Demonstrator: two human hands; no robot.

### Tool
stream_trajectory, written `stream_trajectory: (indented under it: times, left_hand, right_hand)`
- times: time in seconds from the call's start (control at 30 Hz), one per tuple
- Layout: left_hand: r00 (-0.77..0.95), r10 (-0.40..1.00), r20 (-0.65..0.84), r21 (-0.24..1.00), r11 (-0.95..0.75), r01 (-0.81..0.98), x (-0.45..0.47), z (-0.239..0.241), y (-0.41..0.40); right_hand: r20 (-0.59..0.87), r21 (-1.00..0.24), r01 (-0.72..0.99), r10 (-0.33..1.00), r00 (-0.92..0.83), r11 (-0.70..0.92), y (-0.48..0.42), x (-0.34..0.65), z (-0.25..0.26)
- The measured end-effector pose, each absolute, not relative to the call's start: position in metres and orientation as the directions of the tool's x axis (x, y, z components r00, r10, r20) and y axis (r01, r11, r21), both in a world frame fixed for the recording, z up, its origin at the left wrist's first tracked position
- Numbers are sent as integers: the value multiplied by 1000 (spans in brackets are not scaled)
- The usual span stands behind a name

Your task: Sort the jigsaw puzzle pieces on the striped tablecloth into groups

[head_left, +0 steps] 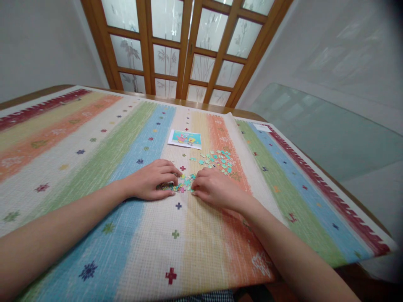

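A small pile of jigsaw puzzle pieces point(185, 183), teal, yellow and pink, lies on the striped tablecloth between my two hands. My left hand point(157, 179) curves around the pile's left side, thumb and fingers apart, with some pieces showing in the gap. On the other side, my right hand point(209, 184) has its fingers bent together at the pile's edge, the tips on a puzzle piece there. More loose, mostly teal pieces point(222, 159) are scattered just beyond my right hand. Behind the pile lies a picture card point(185, 139) with a pink and a yellow cartoon figure.
The tablecloth point(151, 247) has coloured stripes and covers most of the wooden table. A small white paper point(262, 127) lies near the far right corner. Past the table stand wooden doors point(185, 46) with frosted panes, and a glass panel point(302, 121) leans at the right wall.
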State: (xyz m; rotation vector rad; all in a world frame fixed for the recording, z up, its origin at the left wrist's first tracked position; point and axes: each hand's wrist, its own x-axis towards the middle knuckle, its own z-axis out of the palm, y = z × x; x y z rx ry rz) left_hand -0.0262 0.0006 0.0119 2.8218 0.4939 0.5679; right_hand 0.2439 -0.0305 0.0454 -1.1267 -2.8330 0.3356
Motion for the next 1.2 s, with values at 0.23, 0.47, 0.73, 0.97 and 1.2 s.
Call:
stream_trajectory:
  times: [0.23,0.47,0.73,0.97,1.2]
  left_hand:
    - [868,363,338,280,-920,276,-26,11,0]
    - [866,362,346,295,-918,266,-26,12,0]
    - [867,360,345,293,-919,265,-26,12,0]
    - [865,356,353,292,-921,259,-27,11,0]
    - [865,363,347,286,-919,271,-27,11,-1]
  right_hand:
    - [-96,-429,693,734,-673,579,-28,247,51]
    - [-85,-478,680,742,-665,555,-28,244,48]
    - [155,-293,848,897,-413,441,8,293,47]
    - [88,-223,973,995,-36,55,40,358,32]
    - [72,-223,975,997,15,2,48,367,21]
